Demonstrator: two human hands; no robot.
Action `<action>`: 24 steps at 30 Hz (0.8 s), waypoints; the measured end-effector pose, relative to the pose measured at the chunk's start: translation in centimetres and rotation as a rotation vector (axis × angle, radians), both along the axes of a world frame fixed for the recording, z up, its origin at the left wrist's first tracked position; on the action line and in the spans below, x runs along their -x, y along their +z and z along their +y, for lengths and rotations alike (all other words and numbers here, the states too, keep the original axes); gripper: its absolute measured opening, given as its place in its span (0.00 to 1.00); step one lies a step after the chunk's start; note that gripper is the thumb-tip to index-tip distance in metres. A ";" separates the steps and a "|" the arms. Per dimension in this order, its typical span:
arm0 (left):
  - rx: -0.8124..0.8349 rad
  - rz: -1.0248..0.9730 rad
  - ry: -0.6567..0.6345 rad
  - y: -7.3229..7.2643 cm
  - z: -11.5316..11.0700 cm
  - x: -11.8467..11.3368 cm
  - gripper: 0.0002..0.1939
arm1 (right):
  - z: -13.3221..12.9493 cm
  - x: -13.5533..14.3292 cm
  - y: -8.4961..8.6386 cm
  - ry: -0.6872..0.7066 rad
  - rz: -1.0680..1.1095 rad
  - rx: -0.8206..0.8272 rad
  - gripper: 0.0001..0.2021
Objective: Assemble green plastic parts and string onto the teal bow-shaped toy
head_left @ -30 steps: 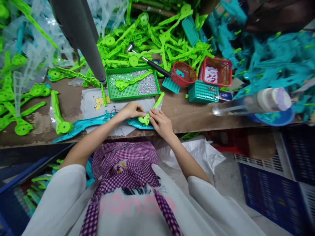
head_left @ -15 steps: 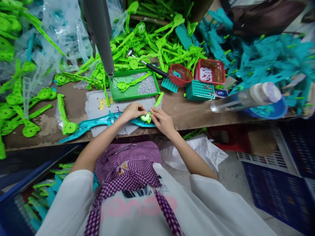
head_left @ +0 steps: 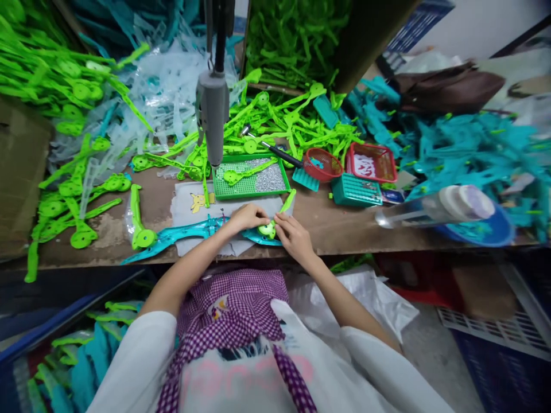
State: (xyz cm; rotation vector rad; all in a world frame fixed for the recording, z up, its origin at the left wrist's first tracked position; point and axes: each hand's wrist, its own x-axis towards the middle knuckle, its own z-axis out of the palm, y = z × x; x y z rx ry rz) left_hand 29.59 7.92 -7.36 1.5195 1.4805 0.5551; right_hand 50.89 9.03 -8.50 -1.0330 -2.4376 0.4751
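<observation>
A long turquoise plastic part lies across a grey cloth at the bench's front edge. On its right end sits a bright green plastic lever with a round disc, its arm pointing up and to the right. My left hand rests over the turquoise part, fingertips pinched together at the disc's upper edge; whatever is between them is too small to make out. From the other side, my right hand has its fingers closed on the green lever. Behind my hands is a green tray of small metal pieces, another lever lying across it.
A grey power screwdriver hangs above the tray. A hammer leans by red baskets and a teal box. Green levers pile up left and behind; turquoise parts heap on the right, near a clear bottle.
The view has tilted up and shifted left, so the bench appears lower and further right. Both hands stay at the green lever, with little visible change in their grip.
</observation>
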 end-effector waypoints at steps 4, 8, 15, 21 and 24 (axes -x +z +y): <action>-0.061 -0.046 -0.008 -0.9 0.1 0.0 0.11 | -0.2 -0.1 -0.1 0.008 -0.020 -0.015 0.18; -0.092 -0.113 -0.035 -1.3 0.3 0.1 0.11 | 0.5 -0.6 -0.1 0.032 0.003 0.005 0.17; -0.017 -0.089 -0.018 -0.2 0.5 0.1 0.08 | 7.6 -1.3 0.7 -0.224 -0.001 -0.016 0.21; 0.007 -0.083 -0.044 -0.5 0.7 0.2 0.09 | 9.8 -0.5 0.1 -0.159 -0.191 -0.032 0.21; 0.005 -0.041 -0.044 -0.5 0.7 0.2 0.11 | 9.7 -0.7 0.4 -0.147 -0.118 -0.033 0.19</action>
